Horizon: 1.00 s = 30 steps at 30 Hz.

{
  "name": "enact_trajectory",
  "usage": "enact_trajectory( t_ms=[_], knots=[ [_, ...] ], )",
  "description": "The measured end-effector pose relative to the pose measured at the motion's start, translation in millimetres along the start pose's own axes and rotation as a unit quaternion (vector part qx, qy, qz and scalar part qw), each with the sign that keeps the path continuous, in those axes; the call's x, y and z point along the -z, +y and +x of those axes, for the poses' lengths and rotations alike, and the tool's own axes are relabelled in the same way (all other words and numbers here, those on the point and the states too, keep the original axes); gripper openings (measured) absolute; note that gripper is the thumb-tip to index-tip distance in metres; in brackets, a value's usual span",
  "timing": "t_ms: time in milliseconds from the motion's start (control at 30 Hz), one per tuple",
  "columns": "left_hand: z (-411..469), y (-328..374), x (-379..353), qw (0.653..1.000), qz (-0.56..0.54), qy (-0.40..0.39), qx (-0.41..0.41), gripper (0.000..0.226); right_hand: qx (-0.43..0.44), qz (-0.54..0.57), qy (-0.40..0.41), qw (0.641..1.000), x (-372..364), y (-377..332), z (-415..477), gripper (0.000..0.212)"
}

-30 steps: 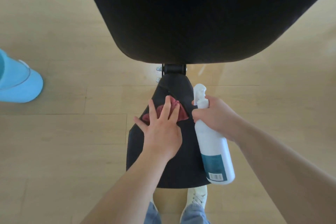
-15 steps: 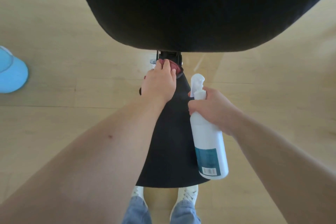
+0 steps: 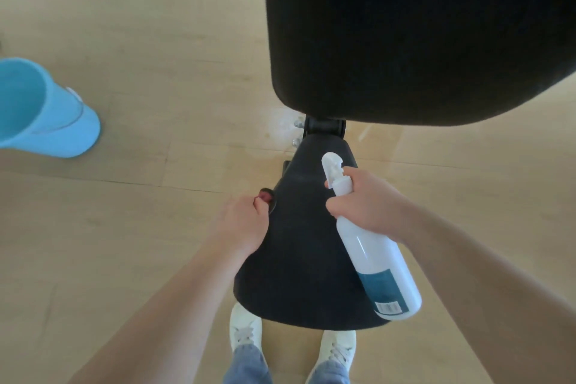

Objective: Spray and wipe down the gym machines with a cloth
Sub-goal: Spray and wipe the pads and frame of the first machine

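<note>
Most of the cloth point(image 3: 265, 196) is hidden. Only a small red fold shows past the knuckles of the left hand point(image 3: 241, 224), at the left edge of the seat point(image 3: 305, 262). The fingers of that hand curl down over the seat's rim with the cloth bunched in them; how far the cloth wraps under the edge cannot be told. The right hand point(image 3: 364, 207) clenches round the neck of the bottle point(image 3: 378, 262), and its palm covers the upper body. Whether a finger lies on the trigger is hard to make out. The bottle tilts with its nozzle up and away and its base low to the right, over the seat's right side. The backrest point(image 3: 405, 40) is cut off by the top and right borders, and the blue bucket point(image 3: 53, 112) by the left one. The hinge point(image 3: 324, 126) between the two pads sits partly under the backrest. White shoes point(image 3: 246, 332) peek from beneath the seat's near edge.

Half a second ago the left hand pressed the cloth at the seat's narrow far end, by the hinge; it has now drawn back to the left edge. A second ago it lay flat on the middle of the seat. The right hand keeps its grip on the bottle. The bucket shows more fully now, and the backrest sits further right in view.
</note>
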<state>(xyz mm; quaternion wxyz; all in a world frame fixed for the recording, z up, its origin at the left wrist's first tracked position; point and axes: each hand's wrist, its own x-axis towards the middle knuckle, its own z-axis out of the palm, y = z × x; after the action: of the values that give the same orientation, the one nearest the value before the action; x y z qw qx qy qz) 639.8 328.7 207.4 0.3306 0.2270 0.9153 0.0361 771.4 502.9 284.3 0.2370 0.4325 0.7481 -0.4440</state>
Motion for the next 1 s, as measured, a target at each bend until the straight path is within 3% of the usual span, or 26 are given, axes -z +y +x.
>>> enact_trajectory(
  t_ms=[100,200,367,533,767,1000],
  knots=[
    [1.9,-3.9,4.6,0.999,0.003,-0.038,0.005,0.052,0.002,0.006,-0.002,1.000,-4.6,-3.6,2.3,0.027],
    [23.6,24.0,9.6,0.997,-0.029,-0.057,-0.042,0.047,0.000,0.026,0.003,1.000,-8.3,-2.5,4.6,0.029],
    [61.7,74.1,5.8,0.986,-0.127,0.010,-0.110,0.034,0.004,0.051,0.023,0.998,-8.2,4.7,6.0,0.030],
    [45.5,46.8,-6.4,0.973,-0.158,0.026,-0.164,0.035,0.003,0.056,0.018,0.998,-6.5,3.4,5.3,0.029],
    [-23.4,-4.7,-14.2,0.989,-0.034,0.027,-0.139,0.052,0.027,0.018,-0.002,0.999,-16.2,-16.3,-5.3,0.031],
    [-75.1,-26.0,-39.3,0.969,0.123,0.021,-0.214,0.054,0.033,0.032,-0.002,0.999,-26.2,-22.9,-14.5,0.037]
  ],
)
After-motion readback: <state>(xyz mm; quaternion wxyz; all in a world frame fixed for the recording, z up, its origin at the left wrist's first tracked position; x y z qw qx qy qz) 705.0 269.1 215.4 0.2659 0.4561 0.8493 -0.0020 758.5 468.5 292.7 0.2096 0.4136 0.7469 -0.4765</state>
